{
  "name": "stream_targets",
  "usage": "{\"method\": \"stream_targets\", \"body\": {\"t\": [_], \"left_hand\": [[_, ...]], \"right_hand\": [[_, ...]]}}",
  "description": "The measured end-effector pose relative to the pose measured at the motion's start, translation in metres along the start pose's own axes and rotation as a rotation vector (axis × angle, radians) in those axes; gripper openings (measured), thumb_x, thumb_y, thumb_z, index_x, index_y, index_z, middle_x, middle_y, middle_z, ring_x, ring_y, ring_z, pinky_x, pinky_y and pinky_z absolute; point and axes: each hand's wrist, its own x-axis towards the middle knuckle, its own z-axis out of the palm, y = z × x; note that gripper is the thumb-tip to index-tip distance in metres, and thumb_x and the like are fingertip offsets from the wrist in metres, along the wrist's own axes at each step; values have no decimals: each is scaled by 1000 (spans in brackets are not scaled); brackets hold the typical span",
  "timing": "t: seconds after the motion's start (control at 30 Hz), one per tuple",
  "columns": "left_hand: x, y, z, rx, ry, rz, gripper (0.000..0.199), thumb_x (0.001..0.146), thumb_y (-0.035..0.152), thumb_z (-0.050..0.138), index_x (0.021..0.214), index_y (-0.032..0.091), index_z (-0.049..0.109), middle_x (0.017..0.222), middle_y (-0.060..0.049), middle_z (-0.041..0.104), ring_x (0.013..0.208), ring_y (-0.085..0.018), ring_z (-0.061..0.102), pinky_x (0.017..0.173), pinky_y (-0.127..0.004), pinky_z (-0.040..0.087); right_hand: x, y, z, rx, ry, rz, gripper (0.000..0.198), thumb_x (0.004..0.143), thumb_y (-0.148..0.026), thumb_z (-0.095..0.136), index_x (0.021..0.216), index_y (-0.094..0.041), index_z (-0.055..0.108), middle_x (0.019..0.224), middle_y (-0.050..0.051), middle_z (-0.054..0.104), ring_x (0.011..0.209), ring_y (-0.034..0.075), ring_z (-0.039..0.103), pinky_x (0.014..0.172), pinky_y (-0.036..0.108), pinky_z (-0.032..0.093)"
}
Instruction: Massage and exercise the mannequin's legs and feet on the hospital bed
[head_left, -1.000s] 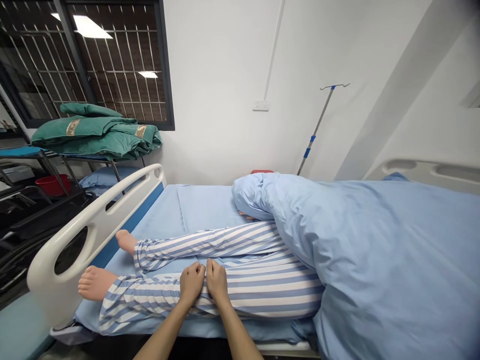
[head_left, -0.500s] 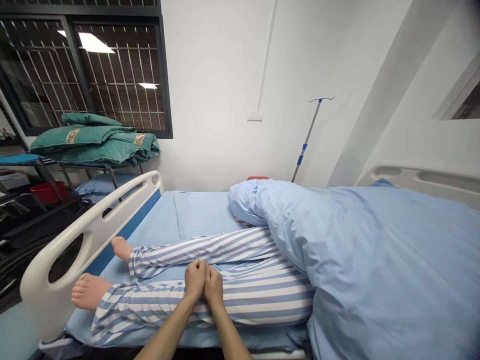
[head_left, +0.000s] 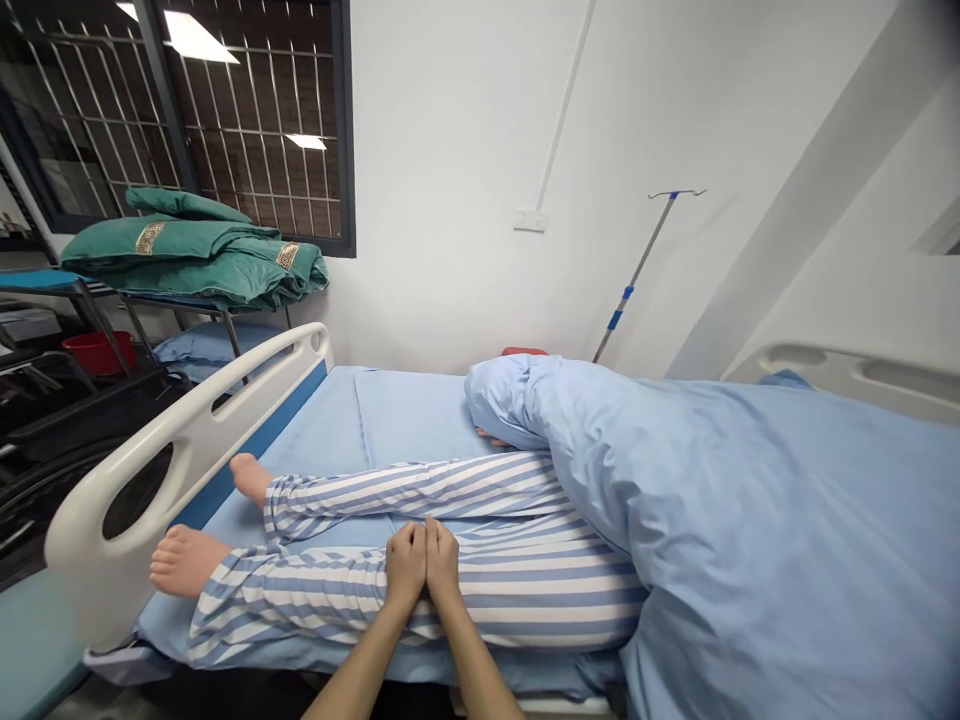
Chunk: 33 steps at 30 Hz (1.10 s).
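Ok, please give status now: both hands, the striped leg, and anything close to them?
Left hand and right hand side by side, resting on near striped leg. Blue quilt covers upper body. Footboard left.

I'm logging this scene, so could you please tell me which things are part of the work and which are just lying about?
In hand: left hand, right hand, striped trouser leg.
Lying about: blue quilt, green bedding, drip stand, red basin.
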Motion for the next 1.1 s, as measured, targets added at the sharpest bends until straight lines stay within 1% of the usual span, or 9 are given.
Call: {"method": "stream_targets", "body": {"t": [0.17, 0.3, 0.4, 0.5, 0.7, 0.77, 0.97, 1.1], "left_hand": [[-2, 3, -1, 113, -87, 49, 32, 82, 32, 33, 53, 18, 36, 50, 2, 44, 53, -10, 38, 56, -24, 22], [-4, 4, -4, 188, -126, 82, 30, 79, 28, 36, 51, 18, 36, 49, 3, 42, 52, -10, 34, 55, -24, 18], [-5, 4, -7, 213, -134, 94, 28, 78, 25, 36, 51, 18, 35, 48, 3, 40, 52, -10, 34, 55, -24, 18], [-7, 3, -9, 239, -121, 91, 27, 78, 25, 36, 52, 18, 34, 48, 4, 39, 52, -10, 33, 55, -24, 17], [-7, 1, -7, 304, -110, 85, 30, 79, 27, 37, 51, 18, 35, 48, 3, 42, 52, -10, 35, 55, -25, 17], [-7, 2, -6, 329, -115, 94, 30, 79, 27, 37, 51, 18, 36, 48, 3, 43, 52, -10, 36, 55, -25, 18], [-10, 5, -4, 445, -123, 92, 29, 80, 26, 39, 52, 18, 43, 51, 2, 50, 54, -11, 41, 56, -25, 18], [-10, 12, -1, 516, -123, 78, 27, 80, 26, 41, 56, 19, 50, 56, 0, 55, 58, -12, 45, 56, -26, 17]], "right_hand": [[3, -3, -14, -42, -16, -13, 45, 85, -46, 32, 50, -20, 44, 47, 1, 49, 48, 14, 42, 48, 25, 27], [6, -13, -33, -184, -82, -94, 44, 87, -43, 31, 52, -19, 44, 47, -1, 47, 48, 12, 40, 49, 25, 24], [10, -23, -45, -258, -119, -173, 44, 89, -41, 30, 53, -19, 44, 47, -1, 47, 47, 11, 39, 50, 24, 22], [11, -24, -49, -266, -126, -210, 44, 90, -39, 29, 54, -19, 45, 47, -1, 47, 47, 10, 39, 50, 24, 21], [0, 3, -48, -265, -84, -150, 44, 90, -38, 29, 55, -19, 47, 49, 1, 52, 48, 11, 43, 50, 25, 21], [-3, 8, -48, -265, -62, -125, 44, 90, -38, 28, 55, -19, 48, 50, 1, 53, 48, 11, 44, 51, 25, 21], [-3, 9, -50, -226, -51, -113, 44, 90, -37, 28, 57, -19, 49, 51, 2, 53, 49, 11, 44, 52, 25, 22], [-3, 10, -50, -169, -28, -86, 44, 90, -38, 29, 56, -19, 48, 50, 1, 52, 48, 12, 42, 52, 26, 22]]}}
